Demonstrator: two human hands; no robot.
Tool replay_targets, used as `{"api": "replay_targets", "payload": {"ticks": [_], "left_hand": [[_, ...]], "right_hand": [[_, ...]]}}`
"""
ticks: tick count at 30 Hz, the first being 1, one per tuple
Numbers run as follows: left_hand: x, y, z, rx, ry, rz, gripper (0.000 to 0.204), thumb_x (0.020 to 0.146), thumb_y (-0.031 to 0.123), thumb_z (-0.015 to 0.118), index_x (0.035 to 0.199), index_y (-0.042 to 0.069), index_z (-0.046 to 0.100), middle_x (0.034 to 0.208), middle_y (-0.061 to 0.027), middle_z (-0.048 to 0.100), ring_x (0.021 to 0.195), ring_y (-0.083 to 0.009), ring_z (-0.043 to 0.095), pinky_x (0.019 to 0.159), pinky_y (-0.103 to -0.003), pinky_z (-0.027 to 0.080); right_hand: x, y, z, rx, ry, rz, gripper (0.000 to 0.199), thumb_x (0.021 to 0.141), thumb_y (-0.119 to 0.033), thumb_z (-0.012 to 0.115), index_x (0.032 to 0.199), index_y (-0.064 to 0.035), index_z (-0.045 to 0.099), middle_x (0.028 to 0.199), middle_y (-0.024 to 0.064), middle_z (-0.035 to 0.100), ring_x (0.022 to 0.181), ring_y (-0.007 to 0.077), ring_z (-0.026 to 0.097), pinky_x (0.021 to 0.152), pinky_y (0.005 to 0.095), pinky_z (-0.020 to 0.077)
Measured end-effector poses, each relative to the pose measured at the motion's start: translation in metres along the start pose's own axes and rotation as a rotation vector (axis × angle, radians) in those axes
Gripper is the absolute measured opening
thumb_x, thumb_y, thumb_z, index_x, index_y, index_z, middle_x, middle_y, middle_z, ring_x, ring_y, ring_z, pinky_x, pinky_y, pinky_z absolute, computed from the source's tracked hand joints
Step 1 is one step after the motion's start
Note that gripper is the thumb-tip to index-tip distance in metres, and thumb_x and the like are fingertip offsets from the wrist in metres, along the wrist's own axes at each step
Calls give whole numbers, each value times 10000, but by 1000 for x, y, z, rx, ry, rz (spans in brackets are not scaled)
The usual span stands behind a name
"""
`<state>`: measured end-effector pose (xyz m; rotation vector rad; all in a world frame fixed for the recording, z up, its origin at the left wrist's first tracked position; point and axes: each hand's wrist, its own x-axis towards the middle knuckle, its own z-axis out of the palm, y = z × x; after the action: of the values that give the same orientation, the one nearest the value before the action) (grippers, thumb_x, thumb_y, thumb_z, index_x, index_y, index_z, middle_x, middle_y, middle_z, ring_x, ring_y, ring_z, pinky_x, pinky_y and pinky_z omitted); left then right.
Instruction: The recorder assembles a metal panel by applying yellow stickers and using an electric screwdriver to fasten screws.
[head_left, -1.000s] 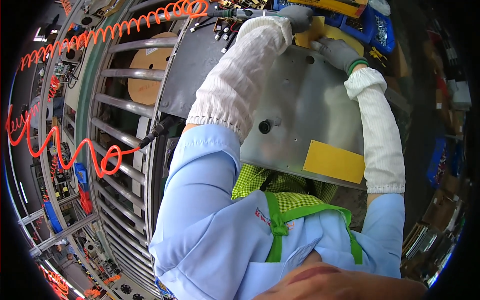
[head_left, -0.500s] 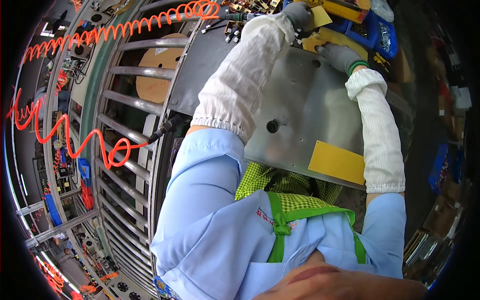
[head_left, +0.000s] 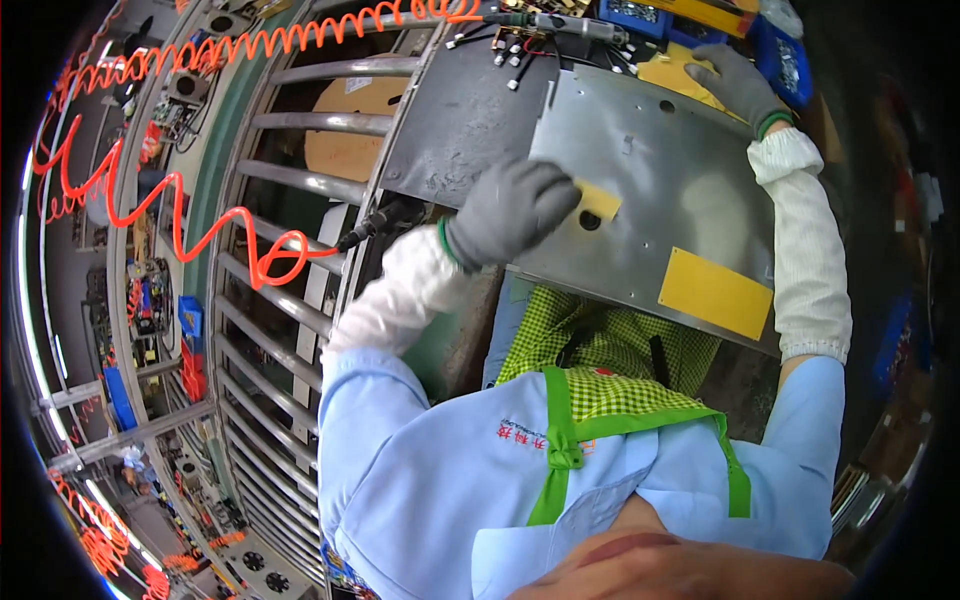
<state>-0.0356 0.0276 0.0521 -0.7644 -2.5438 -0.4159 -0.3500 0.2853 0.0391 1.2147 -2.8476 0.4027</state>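
Our left hand (head_left: 510, 210) pinches a small yellow tag (head_left: 598, 201) on the metal plate (head_left: 660, 190) — long axis apparently left-right; right hand (head_left: 735, 85) presses flat, fingers open, at its far corner

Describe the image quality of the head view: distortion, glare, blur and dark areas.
Head view: strong fisheye, so the roller rails bow toward a black rim; soft glare washes the metal plate; the left hand and right hand look fairly sharp; the right edge falls into dim shadow.
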Motion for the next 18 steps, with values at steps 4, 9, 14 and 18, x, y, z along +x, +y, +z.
{"api": "replay_targets", "payload": {"ticks": [4,9,14,18], "left_hand": [[-42,40,13,114,-63,-48,237,751,185,591,967,91,619,1006,-55,647,957,-221,627,788,-358,500],[-39,51,35,-50,-254,-59,214,807,267,637,968,130,604,1100,-67,620,961,-246,622,784,-375,506],[-41,49,29,-140,-357,-100,229,857,356,614,956,151,607,1225,-99,570,1071,-300,569,862,-446,473],[-46,51,41,-217,-234,-123,256,868,370,596,950,127,601,1262,-107,558,1220,-323,475,1060,-512,301]], "right_hand": [[-11,-48,-26,-39,35,-86,479,946,-449,528,1228,-63,566,1246,127,570,1188,293,517,1035,361,381],[-17,-81,-34,13,-9,-126,372,929,-332,596,1197,-74,588,1200,114,593,1121,275,565,982,356,433],[4,-86,-24,-5,99,-260,406,913,-351,619,1203,-67,587,1179,124,602,1105,285,573,947,346,453],[56,-75,13,55,41,-91,498,881,-444,610,1253,-114,579,1243,150,591,1167,336,538,1004,399,424]]}}
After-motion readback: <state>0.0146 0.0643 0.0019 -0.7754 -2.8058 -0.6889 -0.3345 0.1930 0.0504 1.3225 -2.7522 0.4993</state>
